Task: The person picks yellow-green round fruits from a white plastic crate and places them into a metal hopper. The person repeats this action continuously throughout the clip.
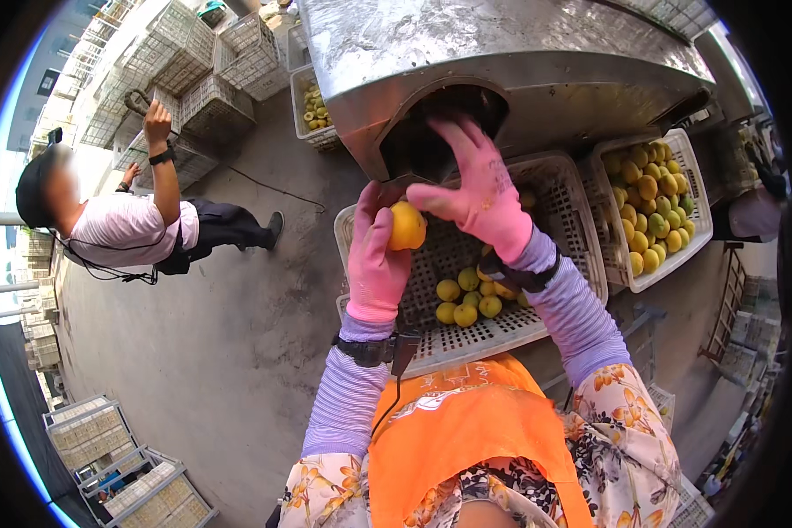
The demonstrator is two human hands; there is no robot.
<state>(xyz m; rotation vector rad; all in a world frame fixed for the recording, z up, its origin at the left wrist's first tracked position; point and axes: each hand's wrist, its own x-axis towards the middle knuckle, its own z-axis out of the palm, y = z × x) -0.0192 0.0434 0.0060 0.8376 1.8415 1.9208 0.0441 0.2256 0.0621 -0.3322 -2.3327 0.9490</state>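
Note:
My left hand [378, 247], in a pink glove, holds a yellow-orange round fruit [407, 226] above the left side of a white plastic crate [501, 336]. Close beside the fruit is my right hand [475, 188], also gloved in pink; its thumb points at the fruit and its other fingers are spread before the dark round opening [402, 142] of a metal machine [501, 39]. Nothing shows in the right hand. Several yellow-green fruits [466, 315] lie in the crate below my hands, partly hidden by my right wrist.
Right of the crate stands another crate [686, 267] full of yellow and green fruits. A smaller crate [327, 136] holds cut fruit pieces left of the machine. A person [132, 224] stands at the left near stacked crates [218, 105]. Another person [756, 214] is at the far right.

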